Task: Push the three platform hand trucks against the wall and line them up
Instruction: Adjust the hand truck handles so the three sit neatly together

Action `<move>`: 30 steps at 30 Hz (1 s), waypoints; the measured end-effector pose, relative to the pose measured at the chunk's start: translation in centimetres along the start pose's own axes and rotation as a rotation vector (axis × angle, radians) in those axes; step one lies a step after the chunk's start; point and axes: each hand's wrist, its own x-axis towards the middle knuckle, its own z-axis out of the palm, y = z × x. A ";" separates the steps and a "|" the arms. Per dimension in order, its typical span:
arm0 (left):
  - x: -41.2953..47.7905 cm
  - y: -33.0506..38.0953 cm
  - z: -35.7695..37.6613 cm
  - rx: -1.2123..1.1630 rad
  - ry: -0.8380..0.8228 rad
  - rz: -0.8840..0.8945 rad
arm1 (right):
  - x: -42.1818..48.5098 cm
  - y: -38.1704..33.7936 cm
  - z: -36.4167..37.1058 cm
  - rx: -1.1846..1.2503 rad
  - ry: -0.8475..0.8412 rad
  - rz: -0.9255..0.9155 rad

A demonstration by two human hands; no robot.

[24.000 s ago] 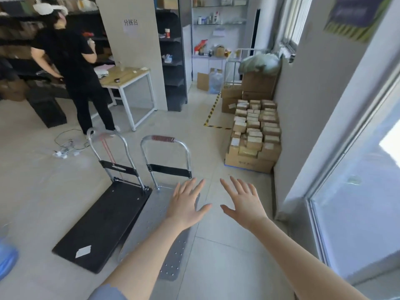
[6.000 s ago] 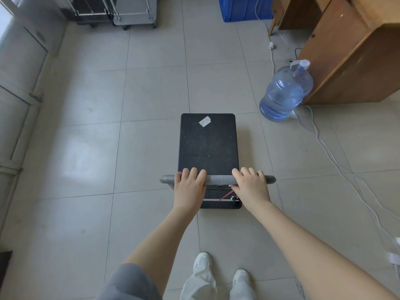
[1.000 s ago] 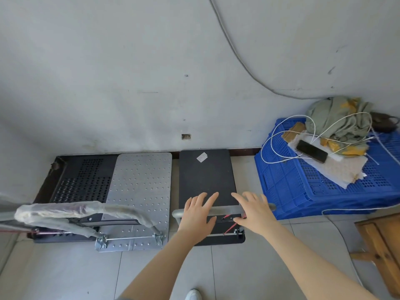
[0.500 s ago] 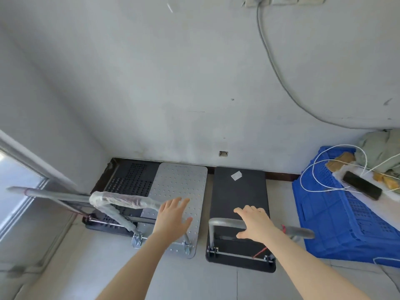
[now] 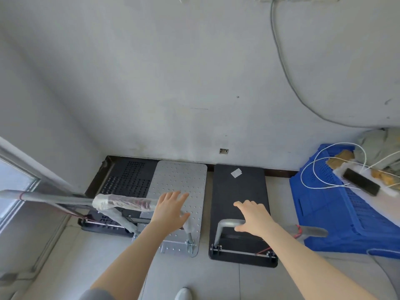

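Trucks: perforated grey deck (image 5: pixel 179 187), matte black deck (image 5: pixel 240 195); both hands (image 5: pixel 171 210) (image 5: pixel 253 218) open.

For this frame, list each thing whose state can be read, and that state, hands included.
Black cart: front edge at the wall, handle upright.
Silver cart: at the wall, handle upright and plastic-wrapped.
Perforated cart: in the corner, at the wall.
Left hand: open, over the silver cart's handle.
Right hand: open, resting on the black cart's handle.
Crate: beside the black cart, loaded.
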 end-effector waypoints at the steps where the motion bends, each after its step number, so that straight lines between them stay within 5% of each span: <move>1: 0.2 -0.8 0.1 0.018 -0.014 0.021 | 0.1 -0.6 0.4 0.005 -0.013 0.020; 10: 4.0 -7.4 2.8 0.183 -0.196 0.190 | 3.8 -5.2 2.9 -0.002 -0.101 0.174; 15: 5.9 -7.9 5.0 0.174 -0.323 0.160 | 5.7 -5.0 3.8 -0.073 -0.285 0.235; 30: 6.8 -8.7 7.2 0.105 -0.218 0.225 | 7.1 -8.4 2.5 -0.089 -0.310 0.066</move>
